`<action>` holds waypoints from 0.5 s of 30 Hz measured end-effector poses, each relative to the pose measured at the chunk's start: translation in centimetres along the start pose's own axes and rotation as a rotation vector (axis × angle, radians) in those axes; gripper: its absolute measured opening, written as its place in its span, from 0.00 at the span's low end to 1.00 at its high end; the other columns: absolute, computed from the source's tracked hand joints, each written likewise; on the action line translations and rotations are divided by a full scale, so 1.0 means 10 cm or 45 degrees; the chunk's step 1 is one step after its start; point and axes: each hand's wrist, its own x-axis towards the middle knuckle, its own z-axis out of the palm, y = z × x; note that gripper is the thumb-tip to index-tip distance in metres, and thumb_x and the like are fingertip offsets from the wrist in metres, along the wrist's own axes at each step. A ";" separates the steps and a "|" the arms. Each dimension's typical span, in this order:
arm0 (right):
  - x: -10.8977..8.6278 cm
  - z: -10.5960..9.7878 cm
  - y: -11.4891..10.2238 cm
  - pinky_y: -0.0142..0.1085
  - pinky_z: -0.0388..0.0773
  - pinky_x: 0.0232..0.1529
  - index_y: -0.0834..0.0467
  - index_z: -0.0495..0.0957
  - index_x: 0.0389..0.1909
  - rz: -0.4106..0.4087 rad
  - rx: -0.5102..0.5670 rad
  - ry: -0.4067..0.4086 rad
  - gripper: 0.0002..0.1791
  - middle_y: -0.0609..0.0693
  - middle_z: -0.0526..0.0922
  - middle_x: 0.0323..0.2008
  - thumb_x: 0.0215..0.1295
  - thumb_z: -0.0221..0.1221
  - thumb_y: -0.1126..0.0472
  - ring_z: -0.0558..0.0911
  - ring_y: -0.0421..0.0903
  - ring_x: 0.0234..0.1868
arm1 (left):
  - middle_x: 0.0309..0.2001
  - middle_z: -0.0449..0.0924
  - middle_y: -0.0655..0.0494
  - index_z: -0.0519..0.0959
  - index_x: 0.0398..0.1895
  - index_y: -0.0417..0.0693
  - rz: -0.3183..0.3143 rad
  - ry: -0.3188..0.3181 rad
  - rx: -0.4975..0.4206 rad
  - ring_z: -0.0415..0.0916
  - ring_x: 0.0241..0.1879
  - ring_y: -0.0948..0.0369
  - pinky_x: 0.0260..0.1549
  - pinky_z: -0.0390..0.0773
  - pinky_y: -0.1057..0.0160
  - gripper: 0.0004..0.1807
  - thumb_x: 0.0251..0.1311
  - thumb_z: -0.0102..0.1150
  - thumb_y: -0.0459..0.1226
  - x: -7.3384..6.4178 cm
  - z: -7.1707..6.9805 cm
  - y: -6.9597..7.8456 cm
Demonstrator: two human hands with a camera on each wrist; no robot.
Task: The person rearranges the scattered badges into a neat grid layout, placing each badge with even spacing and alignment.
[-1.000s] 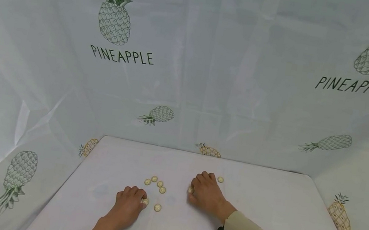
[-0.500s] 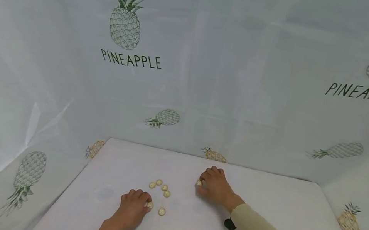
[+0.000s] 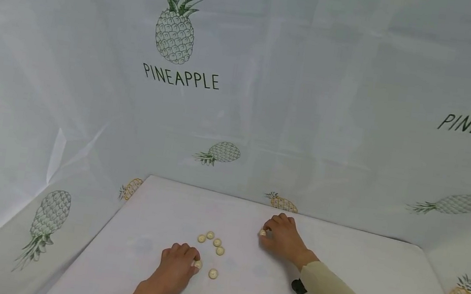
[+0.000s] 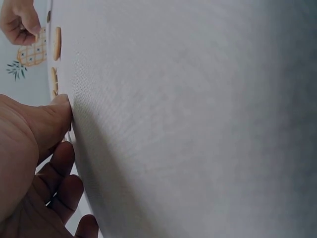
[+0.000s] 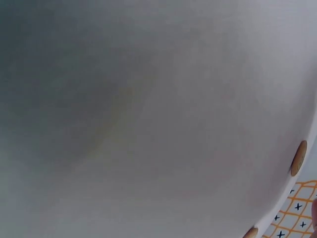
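Note:
In the head view, my left hand (image 3: pixel 175 265) rests low over the white table and pinches a small round tan disc (image 3: pixel 197 264) between thumb and fingers. My right hand (image 3: pixel 283 238), farther off to the right, holds a similar disc (image 3: pixel 263 232) at its fingertips. Just right of the left hand lies a loose disc (image 3: pixel 213 273). Several more form a short curve beyond it, one being a disc (image 3: pixel 220 251). In the left wrist view, the left thumb and fingers (image 4: pixel 62 158) are bent, and what they pinch is mostly hidden.
The white tabletop (image 3: pixel 356 282) ends at a far edge before a pale curtain (image 3: pixel 313 102) printed with pineapples. In the right wrist view, two flat discs, including one disc (image 5: pixel 298 158), lie toward the table edge.
The right hand has moved toward the far edge with its disc. A disc beyond that hand has gone out of sight. The left hand stays in place while the head view shifts.

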 end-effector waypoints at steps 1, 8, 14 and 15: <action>0.01 0.01 0.00 0.49 0.68 0.55 0.47 0.83 0.35 -0.003 -0.005 0.002 0.06 0.39 0.79 0.36 0.64 0.70 0.52 0.71 0.43 0.44 | 0.46 0.78 0.57 0.80 0.47 0.54 0.002 -0.001 0.003 0.70 0.48 0.56 0.55 0.70 0.40 0.12 0.65 0.71 0.42 0.00 0.01 -0.01; 0.11 0.05 -0.05 0.52 0.68 0.54 0.49 0.82 0.34 -0.020 -0.027 0.006 0.06 0.43 0.80 0.37 0.66 0.70 0.54 0.71 0.46 0.43 | 0.46 0.79 0.56 0.80 0.46 0.54 0.014 0.010 0.008 0.70 0.48 0.55 0.54 0.70 0.40 0.12 0.64 0.72 0.43 -0.01 -0.01 0.00; 0.16 0.09 -0.08 0.51 0.68 0.52 0.48 0.82 0.32 0.001 -0.077 -0.036 0.05 0.42 0.80 0.35 0.66 0.67 0.54 0.70 0.46 0.41 | 0.47 0.78 0.56 0.80 0.47 0.54 0.010 -0.001 0.020 0.71 0.48 0.55 0.55 0.71 0.39 0.12 0.65 0.72 0.43 -0.01 -0.03 0.01; 0.17 0.09 -0.08 0.51 0.67 0.51 0.48 0.82 0.31 0.006 -0.076 -0.041 0.05 0.42 0.80 0.35 0.66 0.67 0.54 0.70 0.46 0.41 | 0.47 0.78 0.56 0.80 0.47 0.53 0.010 -0.002 0.020 0.70 0.48 0.55 0.55 0.71 0.39 0.12 0.65 0.72 0.42 -0.01 -0.03 0.01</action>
